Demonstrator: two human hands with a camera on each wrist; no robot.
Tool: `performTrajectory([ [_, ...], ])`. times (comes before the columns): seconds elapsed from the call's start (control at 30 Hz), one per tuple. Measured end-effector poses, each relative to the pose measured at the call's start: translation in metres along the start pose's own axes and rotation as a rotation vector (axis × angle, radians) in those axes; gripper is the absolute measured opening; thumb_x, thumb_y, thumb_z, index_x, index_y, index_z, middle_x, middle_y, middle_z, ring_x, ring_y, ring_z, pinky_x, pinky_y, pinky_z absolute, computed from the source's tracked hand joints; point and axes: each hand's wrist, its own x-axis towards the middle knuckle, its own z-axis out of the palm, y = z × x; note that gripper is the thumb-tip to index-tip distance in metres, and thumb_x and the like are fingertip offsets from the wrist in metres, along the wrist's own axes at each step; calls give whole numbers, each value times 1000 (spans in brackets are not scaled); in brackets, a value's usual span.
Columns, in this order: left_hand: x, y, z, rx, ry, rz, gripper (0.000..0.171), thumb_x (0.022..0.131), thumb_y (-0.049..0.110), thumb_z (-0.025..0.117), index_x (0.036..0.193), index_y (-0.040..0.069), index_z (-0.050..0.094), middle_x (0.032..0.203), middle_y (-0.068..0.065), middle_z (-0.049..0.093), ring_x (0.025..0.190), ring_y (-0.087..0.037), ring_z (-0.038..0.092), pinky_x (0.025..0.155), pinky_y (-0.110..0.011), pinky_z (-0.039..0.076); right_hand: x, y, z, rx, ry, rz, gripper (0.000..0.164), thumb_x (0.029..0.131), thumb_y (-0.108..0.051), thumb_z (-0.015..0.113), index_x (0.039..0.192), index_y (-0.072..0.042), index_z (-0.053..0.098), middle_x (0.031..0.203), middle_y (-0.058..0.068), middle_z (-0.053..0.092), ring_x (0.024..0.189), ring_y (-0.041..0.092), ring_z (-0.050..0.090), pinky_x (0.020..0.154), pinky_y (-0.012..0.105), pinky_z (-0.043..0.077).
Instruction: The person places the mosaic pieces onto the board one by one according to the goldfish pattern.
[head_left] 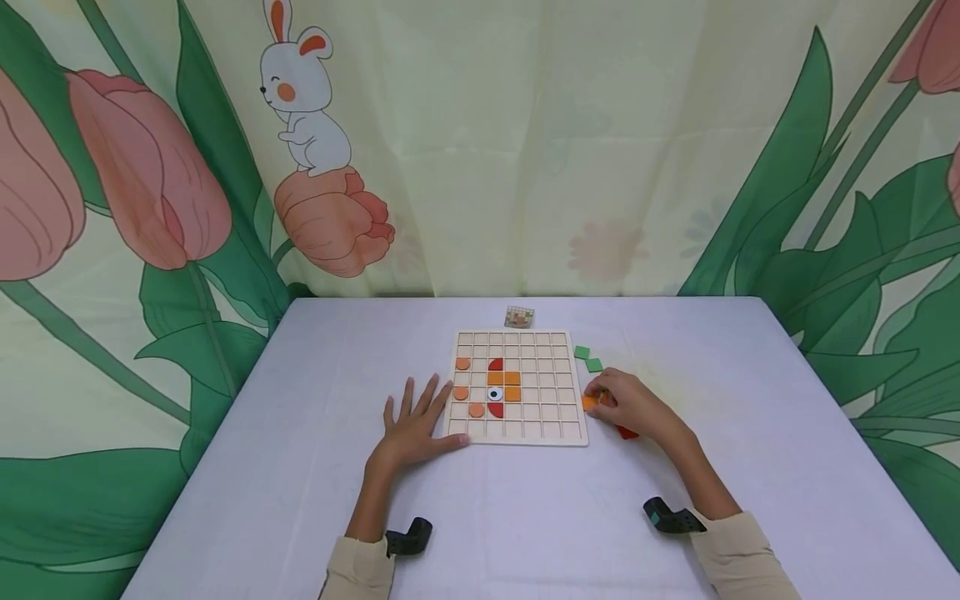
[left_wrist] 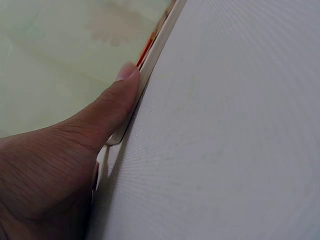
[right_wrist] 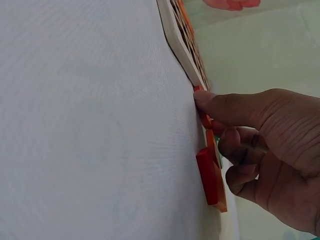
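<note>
A pale wooden grid board [head_left: 551,408] lies on the table. On its left half are round peach pieces [head_left: 476,410], orange squares [head_left: 512,378], red curved pieces [head_left: 496,364] and an eye piece [head_left: 495,394]. My left hand [head_left: 411,433] spreads its fingers at the board's left side; the thumb [left_wrist: 112,102] rests along its near edge. Beside the board's right edge my right hand [head_left: 633,404] pinches an orange tile [head_left: 589,402] between thumb and fingers. Under that hand lie a red tile [head_left: 627,433] and another orange tile [right_wrist: 212,145], partly hidden.
Two green tiles [head_left: 595,365] lie right of the board, beyond the right hand. A small patterned packet [head_left: 519,317] sits behind the board. White cloth covers the table [head_left: 540,517], and a printed curtain [head_left: 480,150] hangs behind it.
</note>
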Motion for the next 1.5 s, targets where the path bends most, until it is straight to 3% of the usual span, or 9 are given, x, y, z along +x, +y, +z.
performTrajectory([
  [0.17, 1, 1, 0, 6, 5, 1, 100, 77, 71, 64, 157, 31, 21, 166, -1, 7, 151, -38, -12, 114, -68, -7, 2, -1, 0, -15, -1, 12, 26, 83, -18, 78, 104, -6, 70, 96, 6, 60, 80, 16, 50, 64, 21, 44],
  [0.53, 3, 0, -1, 15, -3, -5, 100, 77, 71, 64, 157, 31, 19, 167, -1, 6, 151, -38, -11, 114, -68, -7, 3, 3, -1, -53, 15, -47, 19, 85, -16, 74, 101, -6, 69, 97, 5, 62, 81, 16, 53, 73, 30, 48],
  [0.87, 0, 0, -1, -2, -10, 2, 99, 77, 70, 64, 157, 30, 20, 166, -2, 7, 151, -39, -11, 114, -67, -7, 2, 6, 1, -32, 17, -24, 22, 85, -20, 76, 101, -6, 69, 93, 3, 60, 77, 14, 51, 65, 22, 44],
  [1.5, 1, 0, -1, 1, -2, 8, 99, 78, 70, 64, 157, 29, 21, 166, -2, 8, 151, -40, -10, 114, -68, -6, 4, 2, -1, -10, 30, -12, 25, 85, -21, 75, 104, -6, 68, 94, 4, 58, 77, 14, 50, 63, 22, 43],
])
